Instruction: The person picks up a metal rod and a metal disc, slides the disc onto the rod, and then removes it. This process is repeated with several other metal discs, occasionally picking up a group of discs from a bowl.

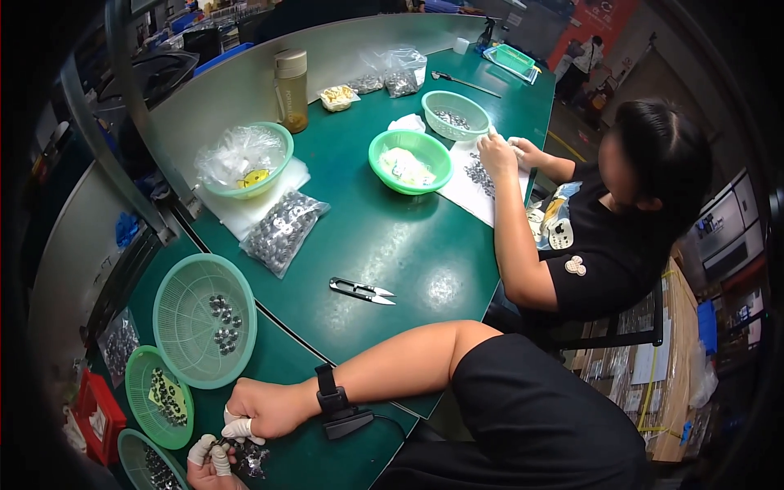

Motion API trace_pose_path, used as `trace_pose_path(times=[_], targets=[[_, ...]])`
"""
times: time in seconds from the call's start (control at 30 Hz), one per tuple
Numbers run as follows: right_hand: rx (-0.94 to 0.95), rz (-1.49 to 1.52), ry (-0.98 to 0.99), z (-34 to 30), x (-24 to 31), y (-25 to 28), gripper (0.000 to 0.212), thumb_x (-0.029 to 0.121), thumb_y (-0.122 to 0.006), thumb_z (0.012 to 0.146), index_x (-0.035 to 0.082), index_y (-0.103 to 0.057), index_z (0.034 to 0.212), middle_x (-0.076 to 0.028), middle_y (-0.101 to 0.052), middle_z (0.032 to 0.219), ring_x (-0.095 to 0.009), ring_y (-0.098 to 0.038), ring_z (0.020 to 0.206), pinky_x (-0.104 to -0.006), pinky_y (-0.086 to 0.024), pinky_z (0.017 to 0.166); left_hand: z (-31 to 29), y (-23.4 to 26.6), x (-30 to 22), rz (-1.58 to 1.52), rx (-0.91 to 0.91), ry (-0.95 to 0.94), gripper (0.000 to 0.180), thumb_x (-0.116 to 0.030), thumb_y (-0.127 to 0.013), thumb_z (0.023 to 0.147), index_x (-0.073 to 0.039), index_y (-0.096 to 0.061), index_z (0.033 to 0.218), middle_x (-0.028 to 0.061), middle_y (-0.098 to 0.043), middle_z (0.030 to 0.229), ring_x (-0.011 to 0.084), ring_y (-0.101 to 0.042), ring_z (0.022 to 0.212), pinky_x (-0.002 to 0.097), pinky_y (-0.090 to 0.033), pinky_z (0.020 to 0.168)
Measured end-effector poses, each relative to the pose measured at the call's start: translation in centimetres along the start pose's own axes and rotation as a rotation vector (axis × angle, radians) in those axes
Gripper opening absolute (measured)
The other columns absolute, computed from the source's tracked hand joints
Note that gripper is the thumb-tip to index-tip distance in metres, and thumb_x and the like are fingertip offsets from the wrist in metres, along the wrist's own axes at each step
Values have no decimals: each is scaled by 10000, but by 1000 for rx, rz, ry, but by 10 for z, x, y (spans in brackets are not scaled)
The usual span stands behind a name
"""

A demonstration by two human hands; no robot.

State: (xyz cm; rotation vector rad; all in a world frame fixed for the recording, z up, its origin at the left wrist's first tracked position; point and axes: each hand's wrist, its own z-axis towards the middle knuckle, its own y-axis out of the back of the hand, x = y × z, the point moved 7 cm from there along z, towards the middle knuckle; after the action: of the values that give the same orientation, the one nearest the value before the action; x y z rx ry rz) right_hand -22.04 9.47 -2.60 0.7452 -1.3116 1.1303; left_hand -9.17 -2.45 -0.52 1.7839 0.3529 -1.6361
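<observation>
Low in the view, my right hand [265,408] is closed, its fingers pinched together and capped with white finger cots. Just beside it, my left hand [214,467] is also closed, in white finger cots too. The fingertips of both hands meet; whatever lies between them is too small to make out. A small heap of shiny metal parts [251,459] rests on the green table next to my fingers. Close to my hands stand a large pale green basket [196,282] with some metal parts, a smaller green basket [139,384] and another green basket [126,445], both holding similar parts.
Thread snips [362,290] lie mid-table near a bag of metal parts [283,231]. A basket with plastic bags [282,163], a bottle [291,90] and a green bowl [412,184] stand farther off. A co-worker [629,220] sits at right. A red bin [98,416] is at left.
</observation>
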Motion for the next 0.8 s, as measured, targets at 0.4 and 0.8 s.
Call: trace_pose_path(times=[0.4, 0.8], targets=[[10, 26, -8, -1, 3, -4, 415, 237, -572, 1006, -1, -591, 666, -41, -574, 573, -113, -548, 484, -285, -425, 479, 4, 0, 12, -115, 48, -71, 160, -114, -683, 923, 9, -621, 1007, 29, -632, 837, 103, -570, 685, 210, -436, 595], [136, 32, -4, -2, 2, -9, 445, 267, -550, 1019, -1, -555, 664, -35, -553, 572, -106, -526, 492, -276, -409, 483, -7, -17, -33, 427, 242, -431, 341, -264, -634, 935, 3, -547, 741, 101, -557, 674, 221, -513, 584, 346, -350, 538]])
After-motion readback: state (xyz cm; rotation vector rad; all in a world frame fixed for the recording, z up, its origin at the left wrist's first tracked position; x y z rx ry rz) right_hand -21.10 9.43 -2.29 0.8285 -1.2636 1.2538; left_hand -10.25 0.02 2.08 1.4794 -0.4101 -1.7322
